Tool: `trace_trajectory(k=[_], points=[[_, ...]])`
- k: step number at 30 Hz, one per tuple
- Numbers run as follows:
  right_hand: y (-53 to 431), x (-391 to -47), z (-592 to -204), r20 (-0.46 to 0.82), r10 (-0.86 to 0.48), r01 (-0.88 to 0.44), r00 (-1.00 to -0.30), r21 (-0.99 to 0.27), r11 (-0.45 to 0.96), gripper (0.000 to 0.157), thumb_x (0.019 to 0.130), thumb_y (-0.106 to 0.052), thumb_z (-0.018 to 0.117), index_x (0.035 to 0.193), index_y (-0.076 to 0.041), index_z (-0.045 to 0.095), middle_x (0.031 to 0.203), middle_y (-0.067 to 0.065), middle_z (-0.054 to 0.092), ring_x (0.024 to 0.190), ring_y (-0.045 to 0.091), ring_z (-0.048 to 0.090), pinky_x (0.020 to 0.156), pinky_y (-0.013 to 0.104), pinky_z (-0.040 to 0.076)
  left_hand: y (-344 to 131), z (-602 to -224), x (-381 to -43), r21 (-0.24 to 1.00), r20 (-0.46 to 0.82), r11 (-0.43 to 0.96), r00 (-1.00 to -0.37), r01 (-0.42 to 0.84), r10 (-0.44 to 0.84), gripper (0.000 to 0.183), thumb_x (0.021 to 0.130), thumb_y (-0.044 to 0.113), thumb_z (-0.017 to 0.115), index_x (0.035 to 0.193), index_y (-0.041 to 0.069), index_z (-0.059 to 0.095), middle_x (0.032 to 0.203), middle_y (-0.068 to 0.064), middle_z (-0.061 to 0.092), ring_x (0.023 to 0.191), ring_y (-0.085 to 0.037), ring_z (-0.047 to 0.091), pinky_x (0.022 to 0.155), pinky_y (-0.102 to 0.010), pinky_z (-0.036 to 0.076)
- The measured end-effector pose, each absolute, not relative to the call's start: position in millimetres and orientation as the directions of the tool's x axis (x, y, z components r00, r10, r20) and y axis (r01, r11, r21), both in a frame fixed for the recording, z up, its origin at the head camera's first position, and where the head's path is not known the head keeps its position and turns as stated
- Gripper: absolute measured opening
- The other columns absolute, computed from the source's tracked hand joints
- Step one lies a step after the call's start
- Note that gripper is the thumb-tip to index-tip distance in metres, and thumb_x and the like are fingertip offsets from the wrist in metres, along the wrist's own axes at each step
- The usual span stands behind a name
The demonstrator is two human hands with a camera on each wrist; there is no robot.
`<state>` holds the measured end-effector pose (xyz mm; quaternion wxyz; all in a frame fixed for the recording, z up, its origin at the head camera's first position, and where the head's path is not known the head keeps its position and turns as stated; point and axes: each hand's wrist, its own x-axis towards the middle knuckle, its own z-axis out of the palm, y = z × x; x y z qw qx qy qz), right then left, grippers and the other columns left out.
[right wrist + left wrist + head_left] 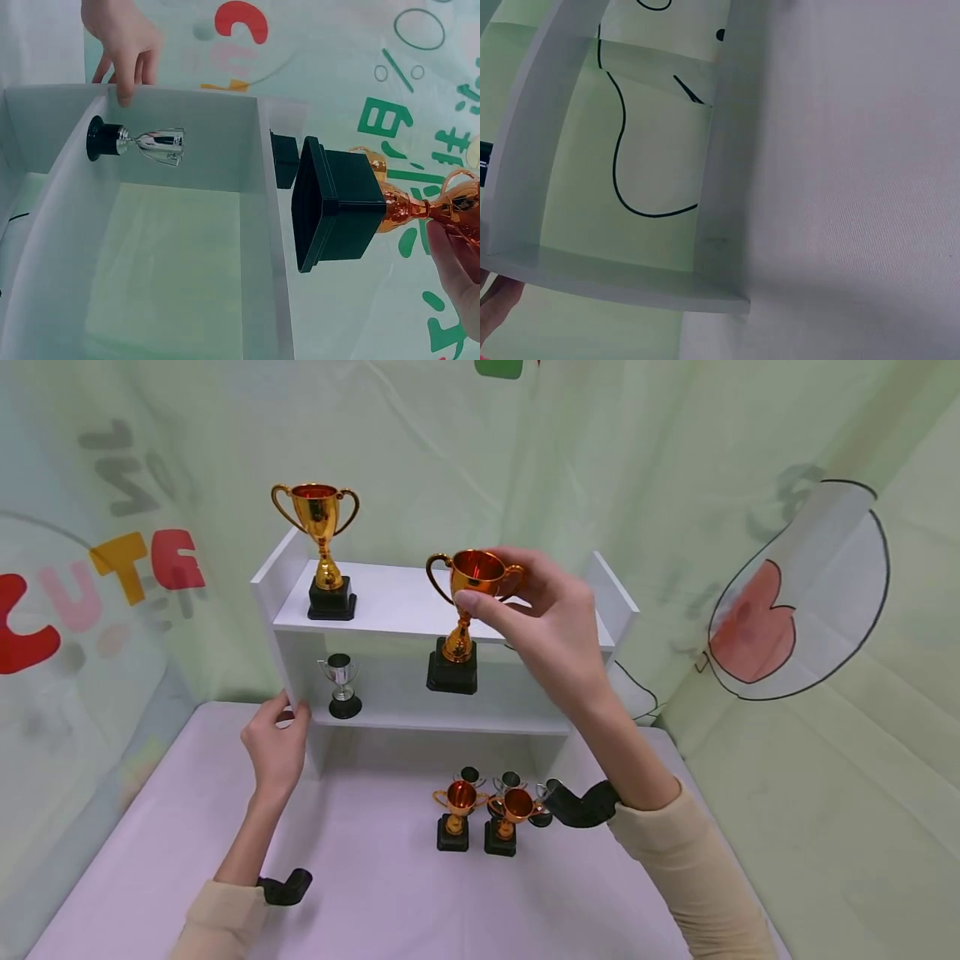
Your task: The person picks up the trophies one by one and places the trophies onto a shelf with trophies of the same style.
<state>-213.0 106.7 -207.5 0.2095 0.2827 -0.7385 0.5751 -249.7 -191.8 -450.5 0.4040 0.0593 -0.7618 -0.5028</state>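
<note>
My right hand (551, 618) pinches a bronze-coloured trophy cup (476, 572) by its bowl and handle. In the head view its black base overlaps the front edge of the top shelf; the right wrist view shows the base beside that shelf's edge, apart from it. My left hand (277, 743) holds the left side panel of the white shelf unit (442, 717), fingers at its edge near the middle shelf. A gold trophy (317, 514) stands upright at the top shelf's left end. Below it, a small silver trophy (342, 681) stands on the middle shelf.
Two bronze-coloured trophies (453, 827) stand on the white tabletop (375, 893) before the unit, with several small silver trophies (510, 781) close behind them. A printed curtain (675, 527) hangs behind and around the table. Raised side panels bound the top shelf.
</note>
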Motion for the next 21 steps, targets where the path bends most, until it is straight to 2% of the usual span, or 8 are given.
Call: trace_trajectory(k=[10,17,21], points=[[95.7,-231.1,-198.0,0.665,-0.169,-0.686,-0.727,-0.710,0.157,0.039,0.088,-0.011,0.081,0.125,-0.006,0.070,0.102,0.007,0.075,0.089,0.021,0.069,0.085,0.029,0.060,-192.0,-450.1,-248.9,0.819,0.544,0.489,-0.675,0.299,-0.498,0.025,0.093,0.004,0.066,0.115,0.003,0.077,0.106,-0.019,0.076,0.074,0.012,0.057,0.066,0.000,0.043],[85.1,-243.8,-186.4,0.604,-0.168,-0.624,-0.779,-0.773,0.114,0.042,0.086,-0.011,0.082,0.126,-0.006,0.069,0.107,0.010,0.075,0.092,0.022,0.070,0.088,0.031,0.060,-191.7,-449.6,-248.8,0.810,0.556,0.500,-0.671,0.305,-0.491,0.026,0.094,0.004,0.066,0.118,0.003,0.076,0.108,-0.019,0.076,0.077,-0.011,0.063,0.064,-0.001,0.043],[80.2,-254.0,-183.6,0.578,-0.174,-0.595,-0.797,-0.800,0.071,0.042,0.086,-0.010,0.081,0.126,-0.004,0.069,0.108,0.012,0.074,0.092,0.023,0.070,0.086,0.035,0.061,-191.3,-448.9,-249.0,0.809,0.557,0.506,-0.668,0.300,-0.493,0.026,0.093,0.004,0.066,0.117,0.003,0.077,0.107,-0.019,0.077,0.076,-0.013,0.064,0.064,0.000,0.043]])
